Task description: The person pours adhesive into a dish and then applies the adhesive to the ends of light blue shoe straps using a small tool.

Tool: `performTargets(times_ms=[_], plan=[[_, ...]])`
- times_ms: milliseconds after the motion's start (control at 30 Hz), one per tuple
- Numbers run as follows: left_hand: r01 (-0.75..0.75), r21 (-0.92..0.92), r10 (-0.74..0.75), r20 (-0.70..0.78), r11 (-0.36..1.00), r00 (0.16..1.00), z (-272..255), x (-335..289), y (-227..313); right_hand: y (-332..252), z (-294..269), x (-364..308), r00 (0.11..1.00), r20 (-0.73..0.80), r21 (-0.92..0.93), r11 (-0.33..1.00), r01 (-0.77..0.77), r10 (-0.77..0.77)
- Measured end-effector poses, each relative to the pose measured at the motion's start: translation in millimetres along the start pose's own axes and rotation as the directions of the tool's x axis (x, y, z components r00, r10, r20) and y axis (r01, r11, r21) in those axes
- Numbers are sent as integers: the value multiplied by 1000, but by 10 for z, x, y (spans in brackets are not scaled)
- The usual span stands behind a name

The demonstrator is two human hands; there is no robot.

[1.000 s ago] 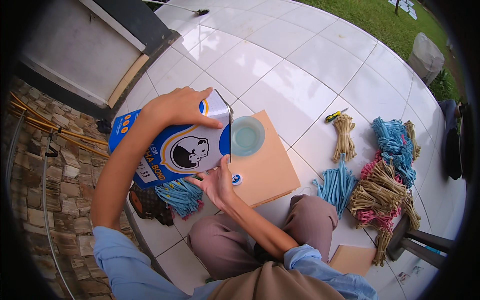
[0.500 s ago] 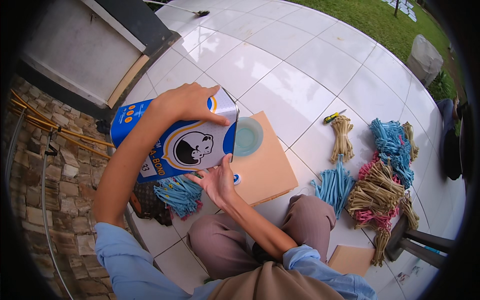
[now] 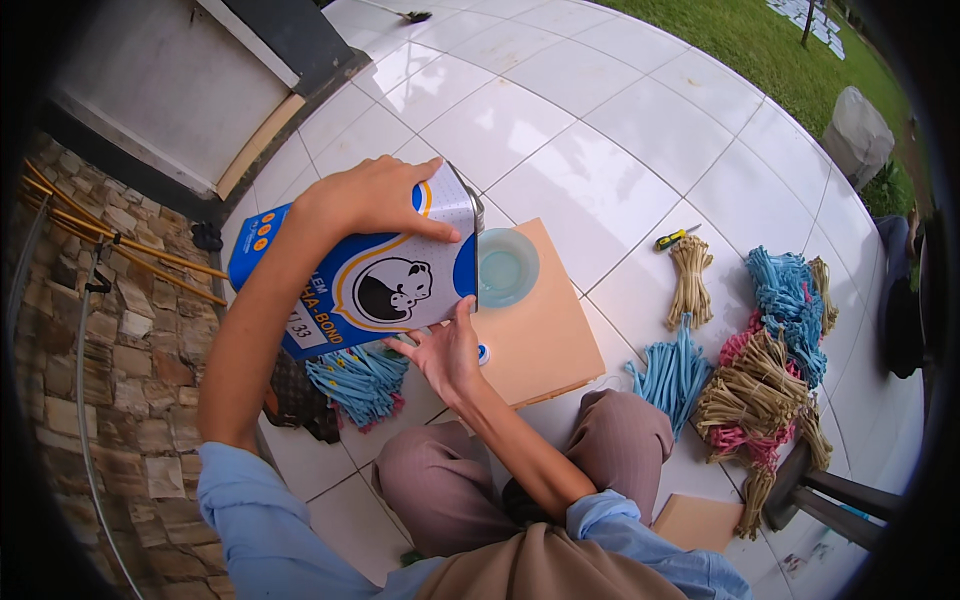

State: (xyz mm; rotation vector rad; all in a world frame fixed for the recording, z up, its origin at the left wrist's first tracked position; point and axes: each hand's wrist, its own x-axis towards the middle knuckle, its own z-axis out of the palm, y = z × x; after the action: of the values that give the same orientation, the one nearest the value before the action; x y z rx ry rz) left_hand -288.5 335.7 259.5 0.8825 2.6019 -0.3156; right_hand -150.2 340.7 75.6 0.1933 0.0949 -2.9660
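Note:
A large rectangular blue and white glue can [image 3: 400,285] is tipped on its side in the air. My left hand [image 3: 385,200] grips it from above, thumb across the printed face. My right hand [image 3: 447,352] bears it from below near its lower right corner, fingers and thumb against it. The can's top end faces right, beside a translucent bowl [image 3: 513,266] with something pale in its bottom. Under that bowl is a tan board [image 3: 550,345]. A small white and blue cap [image 3: 484,355] lies on the board by my right wrist. Any stream from the can is not visible.
Blue cord bundles [image 3: 360,385] lie by a dark bag [image 3: 300,405]. To the right are tan bundles [image 3: 750,390], more blue bundles [image 3: 785,300] and a yellow-handled screwdriver [image 3: 672,240]. A dark stool-like frame [image 3: 830,495] stands near the lower right on white tiles [image 3: 590,170].
The can and both hands stay in nearly the same pose; the whole view has shifted slightly. Both hands keep their hold on the can.

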Motion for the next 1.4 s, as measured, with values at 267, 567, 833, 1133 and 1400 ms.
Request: performTargets(times_ms=[267, 567, 833, 1133, 1400], plan=[[-41, -100, 24, -162, 994, 987, 203, -270, -234, 25, -17, -19, 999, -28, -107, 994, 16, -20], [-156, -444, -117, -527, 883, 842, 820, -896, -591, 180, -213, 34, 987, -102, -377, 923, 73, -120], [-446, -526, -332, -833, 724, 443, 1897, -1100, -937, 155, -128, 33, 985, 28, -710, 690, 138, -168], [-565, -554, -650, -759, 611, 41, 2845, -1276, -857, 320, 342, 82, 930, 311, -851, 378, 365, -197], [-591, -674, -846, -532, 443, -28, 4038, -1338, -670, 912, 58, 77, 942, 264, -941, 161, 299, -208]])
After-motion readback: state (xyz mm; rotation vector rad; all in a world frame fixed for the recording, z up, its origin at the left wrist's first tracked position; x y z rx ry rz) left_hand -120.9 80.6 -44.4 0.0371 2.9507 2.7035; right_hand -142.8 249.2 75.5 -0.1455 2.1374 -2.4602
